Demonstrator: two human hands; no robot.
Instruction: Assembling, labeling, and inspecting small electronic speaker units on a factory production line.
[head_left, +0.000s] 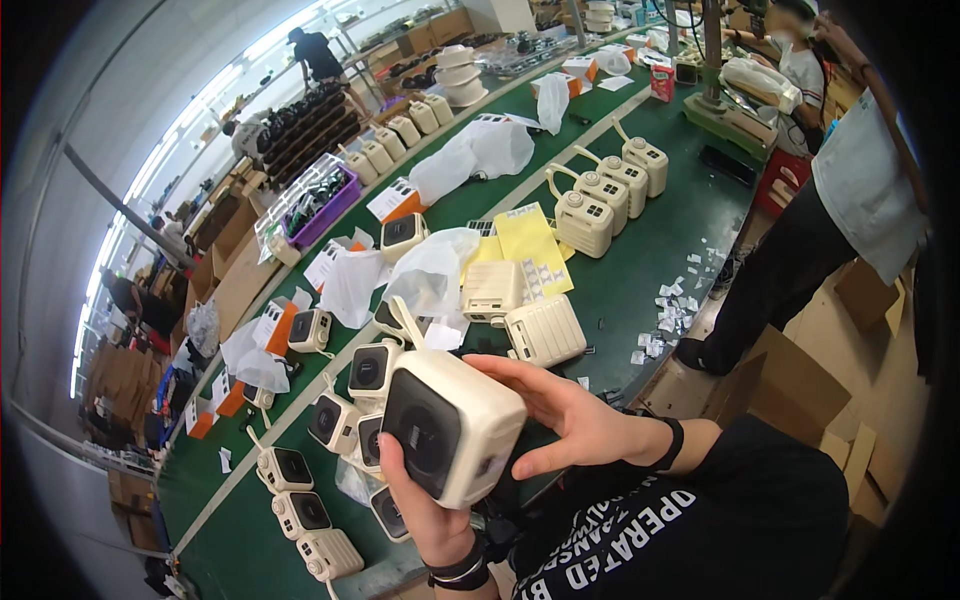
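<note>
A cream box-shaped device (485,400) with a black front, round grille and strap handle, like a small portable speaker, is tilted up before me. My left hand (430,505) grips it from below, its thumb on the front's lower edge. My right hand (580,415) closes around the far right side, fingers along the top edge and thumb near the side; its fingertips are partly hidden. Just behind it, a similar device (373,367) stands among several more on the green table (640,290). Two others, a ribbed unit (545,330) and a paler unit (491,290), rest beyond my right hand.
Yellow sticker sheets (533,245) lie farther back, near a row of upright devices (583,222). White plastic bags (350,285) and orange-white boxes (275,325) line the table's left. Small white packets (672,310) are scattered near the right edge. A person (870,180) stands at the right.
</note>
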